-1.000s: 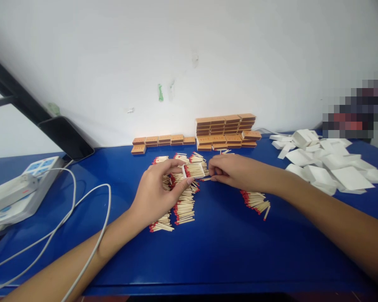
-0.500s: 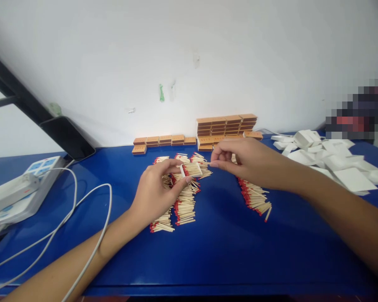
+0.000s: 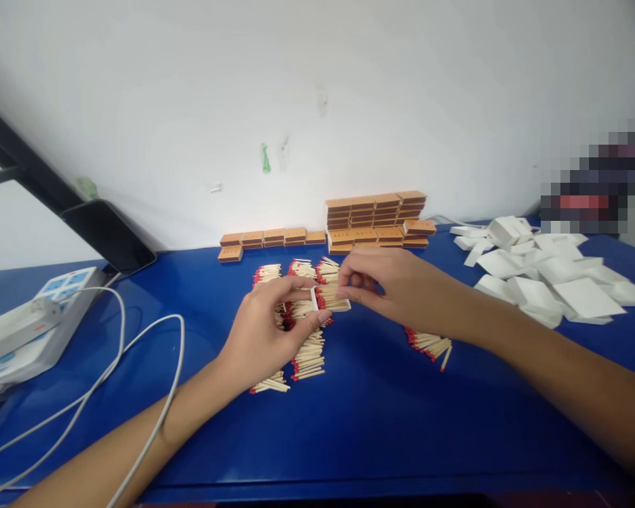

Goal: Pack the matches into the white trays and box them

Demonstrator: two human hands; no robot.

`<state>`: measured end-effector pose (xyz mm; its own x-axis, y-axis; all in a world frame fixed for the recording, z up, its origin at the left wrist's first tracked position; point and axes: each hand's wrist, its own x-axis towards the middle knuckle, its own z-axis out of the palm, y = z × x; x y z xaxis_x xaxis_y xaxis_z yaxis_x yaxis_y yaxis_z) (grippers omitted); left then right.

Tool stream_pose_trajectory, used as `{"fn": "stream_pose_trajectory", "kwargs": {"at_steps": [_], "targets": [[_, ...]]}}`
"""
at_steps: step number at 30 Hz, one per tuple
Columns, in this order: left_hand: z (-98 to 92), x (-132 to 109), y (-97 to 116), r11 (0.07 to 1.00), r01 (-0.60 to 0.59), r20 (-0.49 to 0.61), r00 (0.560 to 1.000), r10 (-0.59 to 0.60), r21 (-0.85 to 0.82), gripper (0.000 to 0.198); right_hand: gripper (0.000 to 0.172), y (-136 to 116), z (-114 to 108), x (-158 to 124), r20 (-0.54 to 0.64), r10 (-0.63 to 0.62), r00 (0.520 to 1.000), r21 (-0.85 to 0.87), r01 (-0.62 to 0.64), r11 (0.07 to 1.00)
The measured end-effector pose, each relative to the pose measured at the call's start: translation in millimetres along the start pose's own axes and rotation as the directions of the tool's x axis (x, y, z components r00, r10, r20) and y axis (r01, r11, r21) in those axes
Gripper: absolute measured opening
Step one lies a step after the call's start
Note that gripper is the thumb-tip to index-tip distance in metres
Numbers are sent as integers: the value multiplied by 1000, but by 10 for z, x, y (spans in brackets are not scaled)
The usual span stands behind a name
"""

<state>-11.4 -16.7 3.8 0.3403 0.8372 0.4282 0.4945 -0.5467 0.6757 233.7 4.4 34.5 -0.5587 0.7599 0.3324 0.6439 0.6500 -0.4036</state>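
My left hand grips a small white matchbox tray between thumb and fingers, above the loose matches. Red-headed matches lie inside it, heads to the left. At the tray's right end, my right hand is closed in a pinch on a match, mostly hidden by the fingertips. Rows of loose matches spread on the table under and around my left hand. Another pile of matches lies below my right hand, partly covered by it.
Orange-brown matchboxes are stacked against the wall, with a lower row to their left. White empty trays heap at the right. A power strip, white cables and a dark phone-like slab occupy the left of the blue table.
My right hand has moved left and slightly down with the match, from beside the tray to its right end. The tray has shifted slightly right and down in my left hand.
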Motion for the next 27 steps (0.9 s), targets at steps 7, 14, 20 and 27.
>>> {"fn": "stream_pose_trajectory", "kwargs": {"at_steps": [7,14,20,27], "targets": [[-17,1,32,999,-12,13,1000,12,-36,31,17,-1,8,8,3,1,1000,86,-1,996],[-10,-6,21,995,44,60,997,-39,-92,34,11,-36,53,3,-78,-63,995,108,72,992],[-28,19,-13,995,55,-6,998,-56,-83,34,17,54,-39,66,-205,0,979,93,19,996],[-61,34,-58,993,76,-57,995,-81,-90,32,14,970,-484,196,-324,234,916,-243,-320,916]]}}
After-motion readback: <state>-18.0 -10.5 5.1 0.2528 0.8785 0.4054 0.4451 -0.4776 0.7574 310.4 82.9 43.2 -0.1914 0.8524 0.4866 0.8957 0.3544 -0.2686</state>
